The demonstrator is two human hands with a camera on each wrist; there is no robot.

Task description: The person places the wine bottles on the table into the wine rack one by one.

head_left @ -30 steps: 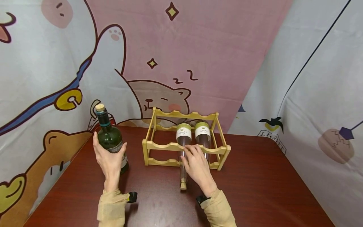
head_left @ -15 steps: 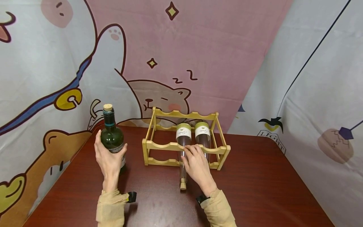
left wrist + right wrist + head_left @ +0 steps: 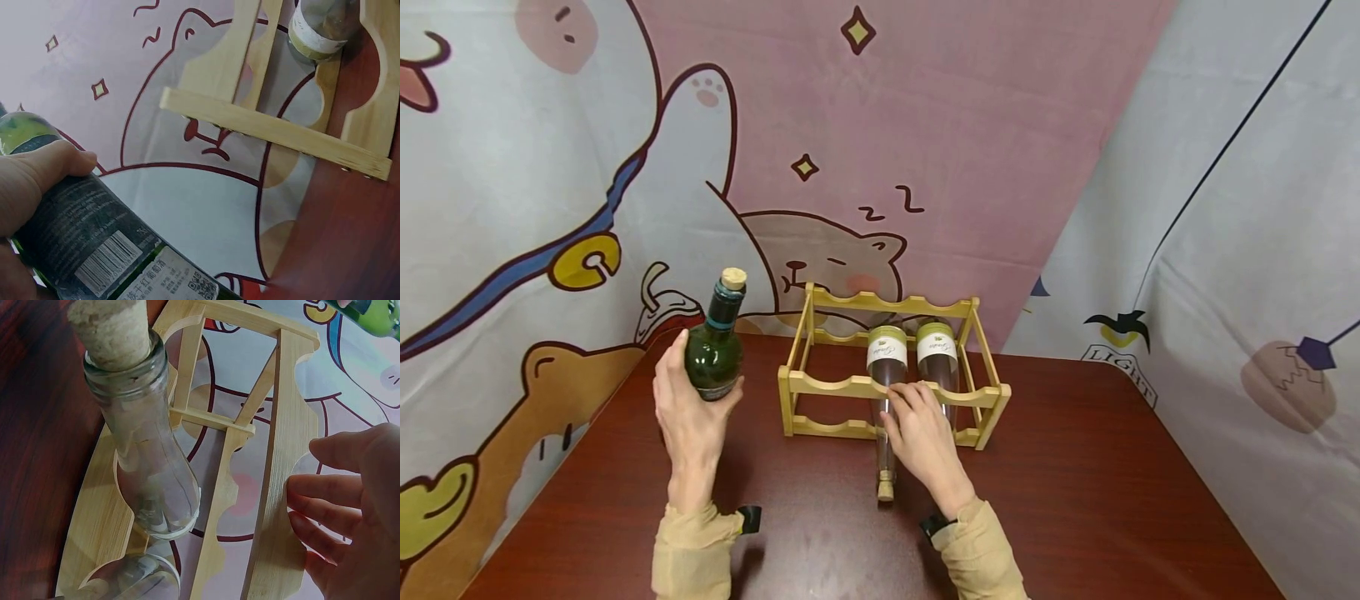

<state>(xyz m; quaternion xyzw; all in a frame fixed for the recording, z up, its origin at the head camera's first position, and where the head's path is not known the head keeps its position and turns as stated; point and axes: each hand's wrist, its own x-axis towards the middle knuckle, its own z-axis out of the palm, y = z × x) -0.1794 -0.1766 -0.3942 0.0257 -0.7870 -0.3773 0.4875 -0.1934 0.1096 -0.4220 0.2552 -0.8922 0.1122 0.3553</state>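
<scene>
My left hand [image 3: 692, 425] grips a green glass wine bottle [image 3: 713, 358] by its body, to the left of the rack. The bottle tilts, its corked neck leaning right and its lower end hidden behind the hand. In the left wrist view, the thumb lies across the bottle's dark back label [image 3: 94, 231]. My right hand [image 3: 925, 442] rests its fingertips on the upper front rail of a light wooden wine rack [image 3: 827, 385]. Two clear glass bottles lie in the rack's lower row; the left one [image 3: 887, 350] points its cork toward me, beside the right one [image 3: 936, 350].
The rack stands on a dark red-brown table [image 3: 1090, 483]. Right behind the table hangs a cartoon-print cloth [image 3: 970, 150]. The left clear bottle's cork [image 3: 886, 487] juts out past the rack's front.
The green bottle has moved right and tipped from nearly upright, its neck now leaning right and its lower body no longer showing below the left hand. The right hand has stayed on the rail.
</scene>
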